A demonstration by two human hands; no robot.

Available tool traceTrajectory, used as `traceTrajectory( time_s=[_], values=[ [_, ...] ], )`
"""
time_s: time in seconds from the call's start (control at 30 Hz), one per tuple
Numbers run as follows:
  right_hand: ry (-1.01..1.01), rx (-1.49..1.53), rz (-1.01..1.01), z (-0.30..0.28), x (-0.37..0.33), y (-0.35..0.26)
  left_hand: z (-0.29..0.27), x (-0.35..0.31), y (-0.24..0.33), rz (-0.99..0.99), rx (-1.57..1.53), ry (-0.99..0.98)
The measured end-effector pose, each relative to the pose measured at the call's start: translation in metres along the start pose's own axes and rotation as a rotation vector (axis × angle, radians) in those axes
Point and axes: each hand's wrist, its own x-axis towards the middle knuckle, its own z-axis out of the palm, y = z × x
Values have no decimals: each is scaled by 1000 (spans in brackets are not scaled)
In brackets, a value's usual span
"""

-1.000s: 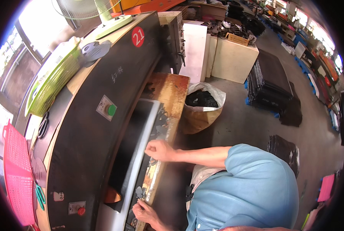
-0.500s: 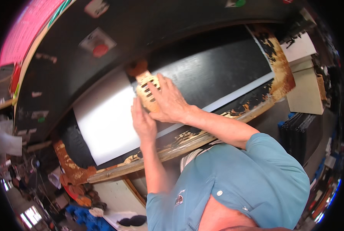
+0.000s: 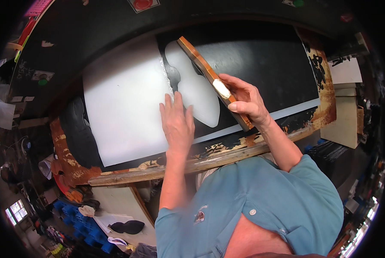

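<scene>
My right hand (image 3: 248, 101) grips a cutting die (image 3: 203, 68), which is tilted up on its edge with its orange-brown side showing. Beside it lies a white sole-shaped piece (image 3: 199, 96) on the black board (image 3: 261, 64). My left hand (image 3: 178, 128) rests with fingers stretched out, by the ragged right edge of a white sheet (image 3: 123, 103) and the near side of the sole-shaped piece. Whether its fingertips press on the sheet or the piece, I cannot tell.
A thin white strip (image 3: 295, 109) runs along the board's near side. A worn wooden rail (image 3: 201, 163) edges the table in front of me. Overhead spans a dark machine beam (image 3: 93, 21) with red and green buttons. Blue plastic pallets (image 3: 82, 225) stand at lower left.
The die, flat under both hands before, has been lifted and tipped to the right by my right hand. The white sole-shaped piece now shows. My left hand has moved slightly right and nearer.
</scene>
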Motion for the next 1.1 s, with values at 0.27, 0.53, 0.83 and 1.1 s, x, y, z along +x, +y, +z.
traceTrajectory(
  time_s=[0.27, 0.53, 0.83, 1.1],
  values=[
    [40, 158, -31, -5, -9, 21, 26, -19, 84, -64, -816, -236],
    [32, 253, -27, -15, -7, 13, 25, -40, 36, -778, -990, 113],
    [70, 202, -58, -28, -10, 10, -46, -54, -40, -814, -1048, 286],
    [180, -272, -179, -54, -17, -8, -82, -49, -121, -637, -799, 565]
  ],
)
